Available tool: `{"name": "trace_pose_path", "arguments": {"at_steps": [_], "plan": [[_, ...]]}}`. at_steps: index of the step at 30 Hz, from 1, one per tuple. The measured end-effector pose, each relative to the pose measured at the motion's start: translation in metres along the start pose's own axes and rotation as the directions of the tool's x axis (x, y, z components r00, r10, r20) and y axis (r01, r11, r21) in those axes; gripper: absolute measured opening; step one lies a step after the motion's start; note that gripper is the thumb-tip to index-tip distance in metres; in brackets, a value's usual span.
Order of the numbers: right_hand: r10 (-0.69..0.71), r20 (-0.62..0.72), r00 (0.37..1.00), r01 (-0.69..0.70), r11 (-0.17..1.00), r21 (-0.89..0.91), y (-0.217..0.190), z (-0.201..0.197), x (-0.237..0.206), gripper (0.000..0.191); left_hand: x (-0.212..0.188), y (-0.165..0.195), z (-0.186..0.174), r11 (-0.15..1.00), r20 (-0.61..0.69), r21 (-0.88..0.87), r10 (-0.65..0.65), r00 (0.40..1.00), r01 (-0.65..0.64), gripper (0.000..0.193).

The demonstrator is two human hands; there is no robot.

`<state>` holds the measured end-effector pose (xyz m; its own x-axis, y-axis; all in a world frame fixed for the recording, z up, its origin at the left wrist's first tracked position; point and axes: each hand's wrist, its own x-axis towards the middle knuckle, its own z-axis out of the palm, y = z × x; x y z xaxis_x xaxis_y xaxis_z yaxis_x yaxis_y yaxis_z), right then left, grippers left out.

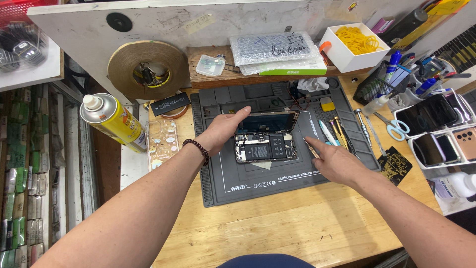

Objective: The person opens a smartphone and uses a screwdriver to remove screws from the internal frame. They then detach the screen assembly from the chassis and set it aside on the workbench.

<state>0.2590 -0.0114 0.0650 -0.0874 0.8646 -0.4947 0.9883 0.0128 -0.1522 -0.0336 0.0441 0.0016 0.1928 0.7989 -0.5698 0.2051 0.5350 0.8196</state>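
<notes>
An opened smartphone body [265, 147] lies on a dark grey silicone work mat [277, 178], its battery and boards showing. Its screen panel [267, 121] is tilted up along the far edge. My left hand [223, 130], with a dark bead bracelet on the wrist, holds the raised screen at its left corner. My right hand [334, 161] rests at the phone's right side and grips a thin tool [311, 148] whose tip points at the phone's edge.
Tweezers and small screwdrivers [339, 131] lie on the mat's right. A yellow spray can [113, 120], a clear phone case [162, 140] and a tape roll [148, 69] sit left. Scissors [391, 126], trays of phones [439, 126] and a box of rubber bands [354, 44] stand right.
</notes>
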Motion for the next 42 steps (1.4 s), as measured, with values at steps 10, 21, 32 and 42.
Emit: {"name": "trace_pose_path", "arguments": {"at_steps": [10,21,32,42], "plan": [[0.039,-0.002,0.999,-0.039,0.997,0.074,-0.001,0.0,-0.004,0.068,0.002,-0.002,-0.001,1.0,0.003,-0.006,0.031,1.0,-0.031,0.1],[0.044,-0.078,0.996,-0.036,0.995,0.094,0.01,0.009,-0.003,0.055,-0.002,0.0,-0.001,1.0,0.004,-0.009,0.021,1.0,-0.021,0.098],[-0.022,-0.312,0.95,0.172,0.87,0.461,0.046,0.049,0.02,0.041,-0.01,-0.005,0.0,0.986,-0.076,-0.114,0.112,0.991,-0.12,0.063],[-0.036,-0.037,0.999,0.052,0.704,0.708,0.029,0.044,0.032,0.048,-0.022,-0.011,-0.009,0.988,-0.074,-0.058,0.137,0.988,-0.142,0.041]]}}
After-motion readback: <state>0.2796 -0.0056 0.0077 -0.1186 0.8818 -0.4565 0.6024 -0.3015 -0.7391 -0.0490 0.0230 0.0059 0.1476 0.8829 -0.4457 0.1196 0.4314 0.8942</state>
